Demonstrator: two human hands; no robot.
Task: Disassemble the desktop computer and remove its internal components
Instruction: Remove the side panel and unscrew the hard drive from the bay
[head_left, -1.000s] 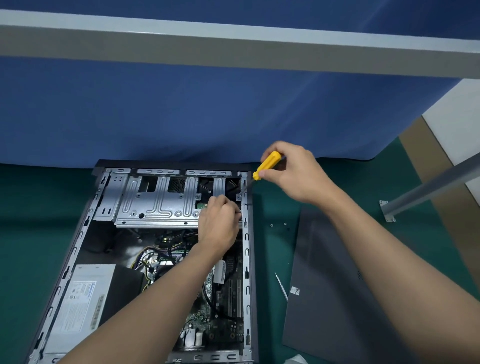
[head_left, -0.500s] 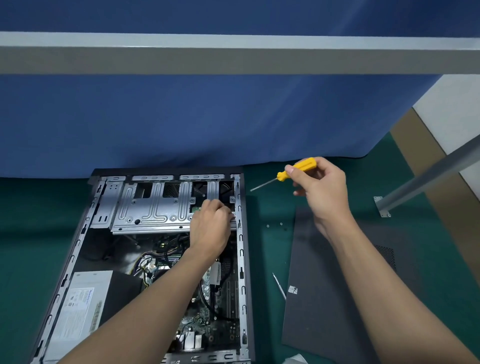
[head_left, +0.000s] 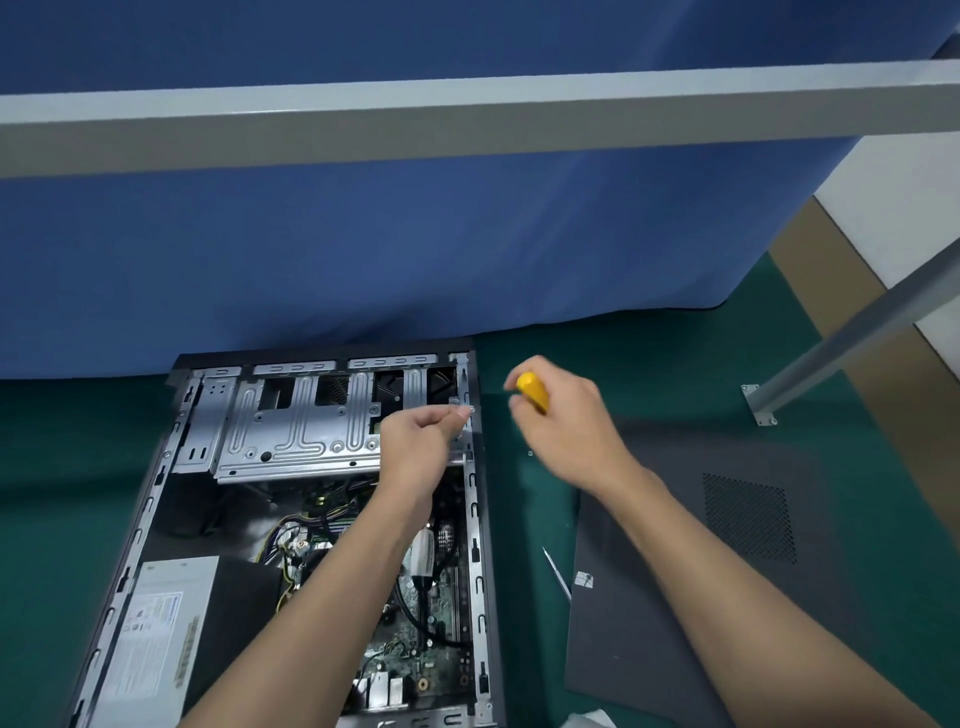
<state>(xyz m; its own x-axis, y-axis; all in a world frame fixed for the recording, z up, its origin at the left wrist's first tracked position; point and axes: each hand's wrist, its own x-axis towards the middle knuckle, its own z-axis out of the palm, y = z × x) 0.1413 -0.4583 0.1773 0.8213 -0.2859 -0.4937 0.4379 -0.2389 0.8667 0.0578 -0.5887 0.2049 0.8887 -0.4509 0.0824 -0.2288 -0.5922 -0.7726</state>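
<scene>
- The green desk (head_left: 649, 364) carries everything, with a blue curtain (head_left: 363, 234) hanging behind it.
- The desktop computer (head_left: 492, 571) lies open on its side at the lower left, directly under the left forearm.
- Its dark side panel (head_left: 727, 545) lies flat on the desk to the right, beneath the right forearm.
- The silver drive cage (head_left: 301, 426) spans the far end of the case, just left of the left hand.
- The left hand (head_left: 415, 452) is over the case's far right corner, thumb and forefinger pinching a small silvery piece (head_left: 471, 410) at the right rail.
- The right hand (head_left: 566, 431) hovers over the desk just right of the case, clenched round the yellow screwdriver (head_left: 532, 392); its shaft is not visible.
</scene>
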